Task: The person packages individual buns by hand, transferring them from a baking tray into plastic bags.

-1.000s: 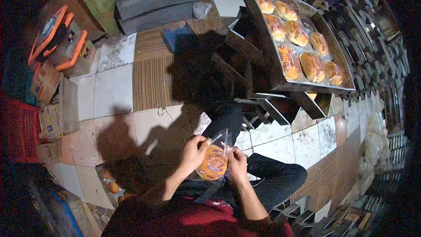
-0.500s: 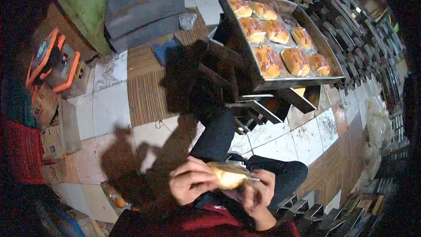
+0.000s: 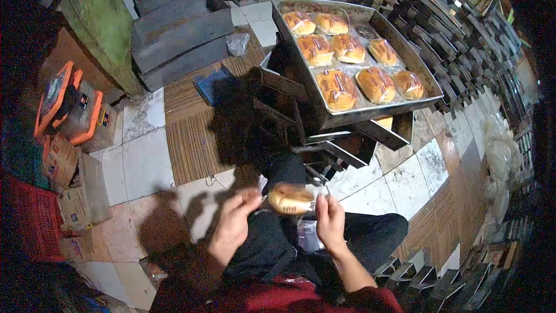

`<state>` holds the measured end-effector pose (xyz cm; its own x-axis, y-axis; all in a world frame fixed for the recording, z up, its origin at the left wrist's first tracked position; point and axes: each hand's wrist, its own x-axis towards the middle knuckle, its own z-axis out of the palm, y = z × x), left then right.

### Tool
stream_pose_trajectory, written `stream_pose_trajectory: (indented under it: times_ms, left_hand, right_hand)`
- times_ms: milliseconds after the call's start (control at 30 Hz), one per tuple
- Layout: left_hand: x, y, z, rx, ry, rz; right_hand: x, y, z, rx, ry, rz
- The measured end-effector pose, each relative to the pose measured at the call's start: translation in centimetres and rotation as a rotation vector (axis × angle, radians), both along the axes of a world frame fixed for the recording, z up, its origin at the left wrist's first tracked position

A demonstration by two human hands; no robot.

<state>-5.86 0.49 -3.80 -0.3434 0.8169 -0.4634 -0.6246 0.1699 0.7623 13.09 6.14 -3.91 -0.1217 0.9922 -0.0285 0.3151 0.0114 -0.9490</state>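
Note:
A bread roll [image 3: 291, 201] in a clear plastic wrapper hangs stretched between my two hands, above my lap. My left hand [image 3: 233, 224] pinches the wrapper's left end, with the fingers closed. On the other side, my right hand [image 3: 331, 220] grips the right end of the same wrapper between thumb and fingers. The roll is golden brown, slightly blurred, with dark printing across its front. A stack of clear plastic bags [image 3: 310, 236] seems to lie on my lap just below it.
Ahead stands a metal tray [image 3: 382, 107] holding several wrapped rolls, set on other stacked trays. Dark metal trays [image 3: 182, 29] rise behind on the left. Orange-edged plastic boxes [image 3: 87, 113] and a red crate [image 3: 29, 220] stand at left. Clear plastic bags [image 3: 499, 156] lie at right.
The wrapped roll has moved up and away from my body. My hands have spread apart, from around the roll to the wrapper's two ends. The view has shifted slightly.

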Motion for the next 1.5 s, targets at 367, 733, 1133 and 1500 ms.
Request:
stream_pose_trajectory:
  times_ms: [367, 733, 1133, 1500]
  left_hand:
    - [4.0, -4.8, -0.1, -0.558, -0.017, -0.073]
    - [3.5, -3.2, 4.1, 0.071, -0.159, 0.117]
    - [2.7, 14.0, 8.4, 0.207, 0.085, -0.054]
    - [3.5, 17.6, 8.0, 0.414, 0.13, -0.254]
  right_hand:
    - [-1.1, -6.9, 2.5, 0.57, -0.525, 0.376]
    - [3.3, 16.0, 26.4, 0.725, 0.137, 0.055]
    - [6.6, 10.8, 8.1, 0.751, -0.149, -0.409]
    - [9.1, 11.9, 9.6, 0.99, -1.14, 0.157]
